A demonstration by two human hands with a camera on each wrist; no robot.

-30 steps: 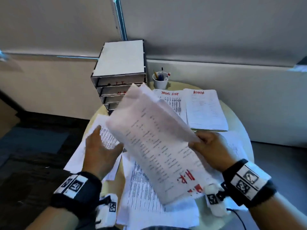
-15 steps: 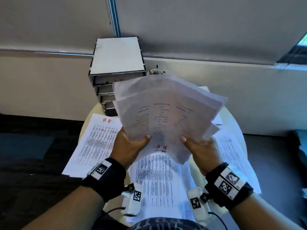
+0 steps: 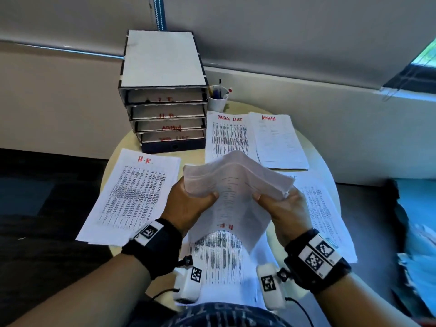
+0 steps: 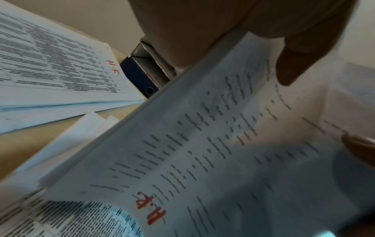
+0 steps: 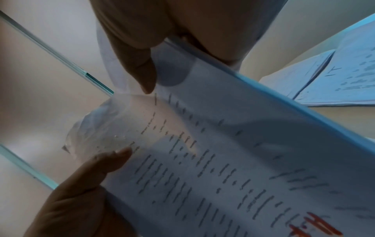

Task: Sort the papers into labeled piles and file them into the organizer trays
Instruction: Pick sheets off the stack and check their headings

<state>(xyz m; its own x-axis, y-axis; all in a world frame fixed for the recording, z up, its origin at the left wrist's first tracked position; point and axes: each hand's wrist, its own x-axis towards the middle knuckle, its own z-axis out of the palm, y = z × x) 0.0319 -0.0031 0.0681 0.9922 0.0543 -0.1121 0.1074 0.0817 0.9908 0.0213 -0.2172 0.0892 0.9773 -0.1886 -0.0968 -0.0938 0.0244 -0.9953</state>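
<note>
Papers (image 3: 236,182): sheaf held in air above near-centre of round table (image 3: 313,149), bowed upward in middle. Left hand (image 3: 188,204) and right hand (image 3: 283,206) each clamped on one side edge, thumbs on top. Red "H.R." mark read on hanging near end. Judged step: squaring sheaf before placement. H.R. pile (image 3: 132,197) lies left, just beside. Advice: bow to be relaxed, edges tapped flush on table, sheaf laid square on H.R. pile. Organizer (image 3: 165,109) at far left, H.R. tray second from top. Risk: loose sheets slipping out.
</note>
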